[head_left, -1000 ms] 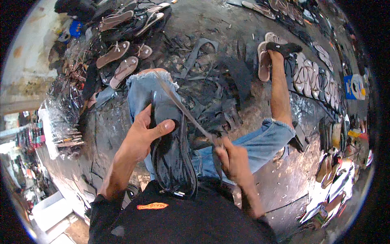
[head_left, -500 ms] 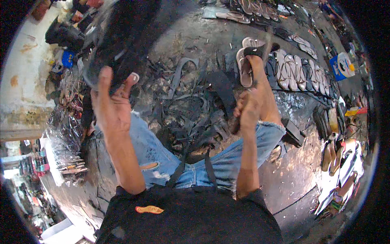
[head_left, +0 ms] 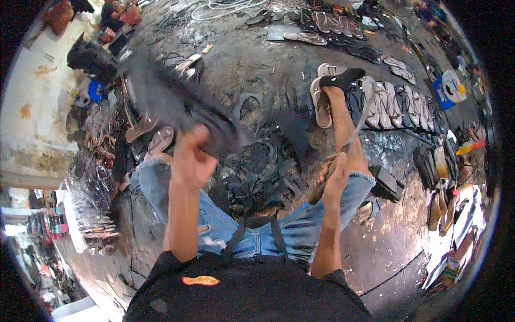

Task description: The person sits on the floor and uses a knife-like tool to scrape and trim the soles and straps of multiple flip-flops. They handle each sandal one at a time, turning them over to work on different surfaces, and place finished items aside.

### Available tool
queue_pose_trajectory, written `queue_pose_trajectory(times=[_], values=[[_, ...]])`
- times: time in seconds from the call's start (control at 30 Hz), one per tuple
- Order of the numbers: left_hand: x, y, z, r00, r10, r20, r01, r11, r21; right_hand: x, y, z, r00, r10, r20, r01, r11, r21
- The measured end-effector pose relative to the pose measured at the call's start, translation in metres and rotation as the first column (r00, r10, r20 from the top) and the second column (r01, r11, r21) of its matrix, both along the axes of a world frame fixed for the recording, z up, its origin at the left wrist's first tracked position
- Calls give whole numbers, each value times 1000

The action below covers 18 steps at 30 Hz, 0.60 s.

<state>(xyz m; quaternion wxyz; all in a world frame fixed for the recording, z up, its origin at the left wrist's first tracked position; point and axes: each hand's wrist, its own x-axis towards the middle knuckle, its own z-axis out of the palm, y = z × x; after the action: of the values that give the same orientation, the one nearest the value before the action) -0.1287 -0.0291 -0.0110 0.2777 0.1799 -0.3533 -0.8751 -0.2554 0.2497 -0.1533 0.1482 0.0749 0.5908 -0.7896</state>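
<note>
My left hand is closed on a dark, flat piece of sheet material, smeared by motion, that stretches away from the fingers toward the upper left. Its exact kind cannot be made out. In my right hand, above my right knee, is a knife; its long thin blade points up and away, and the handle end shows below the fist. Blade and sheet are well apart. Between my legs lies a heap of dark offcuts. My right foot, in a black sock, rests by a pale sandal.
Rows of sandals line the floor at the right, with more sandals farther off. A blue and white container stands beyond them. Plastic-wrapped bundles sit at the left near a stained pale wall. A coiled pale hose lies far ahead.
My left hand has moved right and its fingers have closed; the dark sheet has swung down and rightward. My right hand has lowered slightly, and the knife blade shows more clearly.
</note>
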Motion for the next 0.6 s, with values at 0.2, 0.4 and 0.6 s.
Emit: queue_pose_trajectory(times=[0.2,0.4,0.6], values=[[-22,40,6,995,96,33,-101,938,333,40,-21,45,887,326,-326,-191,903,384],[-30,45,7,978,164,128,-196,931,308,99,-22,57,761,551,-342,-343,789,509],[-25,45,0,973,168,159,-212,922,323,128,-11,33,741,599,-304,-332,719,610]])
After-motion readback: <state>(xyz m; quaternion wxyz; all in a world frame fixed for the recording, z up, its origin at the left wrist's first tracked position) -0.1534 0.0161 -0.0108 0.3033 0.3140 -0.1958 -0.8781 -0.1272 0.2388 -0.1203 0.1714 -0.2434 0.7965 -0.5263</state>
